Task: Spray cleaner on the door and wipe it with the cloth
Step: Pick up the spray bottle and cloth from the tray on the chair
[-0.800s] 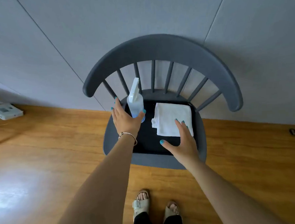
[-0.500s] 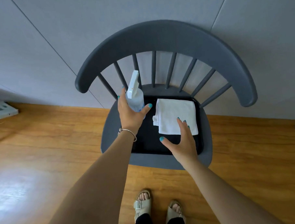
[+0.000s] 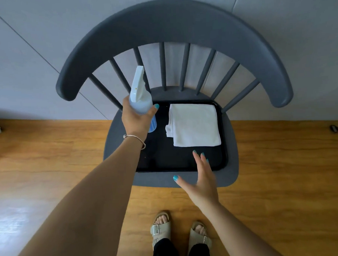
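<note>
My left hand (image 3: 135, 120) is closed around a pale blue spray bottle (image 3: 140, 99) with a white trigger head, held just above the left side of a black tray (image 3: 165, 157). A folded white cloth (image 3: 195, 124) lies flat on the tray's right half. My right hand (image 3: 202, 179) hovers open over the tray's front edge, a little short of the cloth and not touching it. The tray rests on the seat of a dark grey spindle-back chair (image 3: 169, 25). No door is clearly recognisable; grey wall panels (image 3: 44, 36) stand behind the chair.
The chair's curved backrest arches over the tray on the far side. Wooden floor (image 3: 282, 181) lies all around. My sandalled feet (image 3: 180, 232) stand just before the seat. A small dark object (image 3: 334, 128) sits on the floor at far right.
My left hand has lifted the spray bottle off the tray. My right hand has drawn back from the cloth toward the tray's front edge. The view has moved closer to the chair.
</note>
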Demonstrator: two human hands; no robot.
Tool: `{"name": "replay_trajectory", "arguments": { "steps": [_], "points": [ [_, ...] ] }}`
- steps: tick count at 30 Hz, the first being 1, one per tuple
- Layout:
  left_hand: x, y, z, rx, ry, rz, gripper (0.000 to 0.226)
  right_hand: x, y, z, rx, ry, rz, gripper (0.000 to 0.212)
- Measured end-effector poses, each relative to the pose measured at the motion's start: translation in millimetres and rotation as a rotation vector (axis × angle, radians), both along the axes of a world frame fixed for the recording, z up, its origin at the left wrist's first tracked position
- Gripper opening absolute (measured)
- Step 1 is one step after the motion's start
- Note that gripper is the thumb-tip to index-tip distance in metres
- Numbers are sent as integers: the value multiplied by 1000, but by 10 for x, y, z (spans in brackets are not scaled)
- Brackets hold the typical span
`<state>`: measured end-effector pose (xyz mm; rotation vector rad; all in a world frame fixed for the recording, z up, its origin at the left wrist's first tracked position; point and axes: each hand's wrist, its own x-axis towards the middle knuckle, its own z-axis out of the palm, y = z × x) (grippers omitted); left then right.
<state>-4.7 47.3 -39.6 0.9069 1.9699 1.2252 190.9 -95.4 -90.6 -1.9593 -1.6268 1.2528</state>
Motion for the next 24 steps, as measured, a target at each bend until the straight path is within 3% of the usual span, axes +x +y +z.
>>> {"name": "replay_trajectory", "arguments": {
  "steps": [7,14,18,24],
  "points": [
    [17,109,114,94,-19,52,68,59,303,22,120,-158,29,87],
    [39,138,224,146,-21,-90,67,257,852,31,176,-433,-31,87],
    [71,136,244,176,-19,-76,64,280,1095,-27,220,-640,206,91],
    [125,176,253,195,-62,-7,65,87,1285,-92,219,-704,420,93]
  ]
}}
